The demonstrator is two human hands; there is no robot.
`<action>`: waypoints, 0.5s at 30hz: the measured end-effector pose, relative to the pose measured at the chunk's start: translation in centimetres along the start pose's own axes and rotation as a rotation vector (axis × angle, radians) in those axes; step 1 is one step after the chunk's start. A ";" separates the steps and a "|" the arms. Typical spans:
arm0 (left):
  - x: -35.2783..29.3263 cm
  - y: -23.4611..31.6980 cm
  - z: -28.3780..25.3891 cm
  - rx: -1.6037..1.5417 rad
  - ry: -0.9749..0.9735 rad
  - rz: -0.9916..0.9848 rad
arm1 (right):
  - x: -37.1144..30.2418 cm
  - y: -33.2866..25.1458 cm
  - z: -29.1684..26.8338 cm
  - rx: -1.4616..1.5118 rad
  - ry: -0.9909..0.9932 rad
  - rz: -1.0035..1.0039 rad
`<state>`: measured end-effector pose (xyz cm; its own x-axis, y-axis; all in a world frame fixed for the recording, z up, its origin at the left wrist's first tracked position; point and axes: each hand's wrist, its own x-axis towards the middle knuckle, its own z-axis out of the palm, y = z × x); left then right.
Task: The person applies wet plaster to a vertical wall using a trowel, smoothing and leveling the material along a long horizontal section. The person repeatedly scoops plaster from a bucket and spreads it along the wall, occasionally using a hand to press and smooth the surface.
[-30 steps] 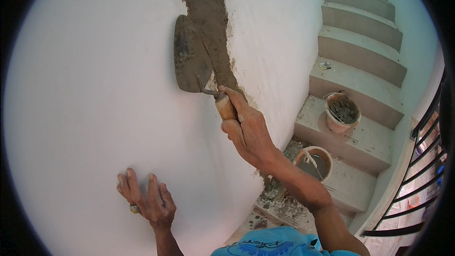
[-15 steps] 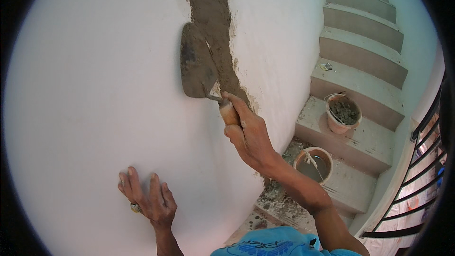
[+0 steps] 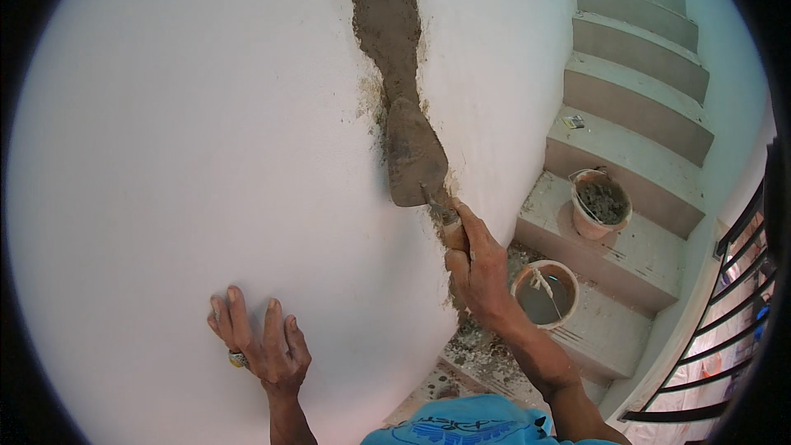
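Moved down and rightward, a grey, wooden-handled trowel [image 3: 418, 158] clasped by right fingers [image 3: 473, 226] slants lengthwise, tip toward upper left, against the white wall [image 3: 165, 156], with left fingers [image 3: 239, 313] spread and pale concrete stairs [image 3: 638, 99] at upper right.

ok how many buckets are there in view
2: one pale, round bucket of lumpy grey material on a pale concrete step, another pale, round bucket holding murky grey liquid lower down, nearer the right hand. Others could be hidden.

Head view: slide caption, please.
Right hand holds a trowel against a grey-brown mortar strip; left hand rests on the white wall beside stairs.
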<state>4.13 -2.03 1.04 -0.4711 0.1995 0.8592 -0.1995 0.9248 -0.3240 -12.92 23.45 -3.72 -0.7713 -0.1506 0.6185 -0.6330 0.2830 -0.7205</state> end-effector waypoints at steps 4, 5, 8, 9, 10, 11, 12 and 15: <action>0.0 0.0 -0.1 0.011 -0.014 -0.002 | 0.2 1.0 0.1 -0.076 0.048 -0.068; 0.0 0.0 -0.1 0.013 -0.012 0.000 | 0.4 0.9 0.0 -0.068 0.044 -0.066; 0.0 -0.1 0.0 0.013 -0.009 0.004 | 0.8 0.0 0.1 -0.071 0.030 -0.061; -0.1 0.0 0.0 0.013 -0.010 0.004 | 1.0 -0.1 0.2 -0.090 0.023 -0.061; -0.1 -0.1 -0.1 0.014 -0.010 0.004 | 1.2 -0.2 0.4 -0.107 0.017 -0.061; -0.1 -0.1 -0.1 0.017 -0.013 0.005 | 1.6 -0.3 0.6 -0.134 0.038 -0.080; -0.1 -0.1 -0.1 0.021 -0.016 0.006 | 2.0 -0.2 0.8 -0.160 0.059 -0.099; 0.0 0.0 -0.2 0.027 -0.021 0.008 | 3.2 0.0 0.7 -0.256 0.114 -0.124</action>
<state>4.34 -1.98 1.12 -0.4910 0.1993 0.8481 -0.2186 0.9141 -0.3414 -15.46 22.34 -1.97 -0.6676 -0.0960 0.7383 -0.6733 0.5011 -0.5436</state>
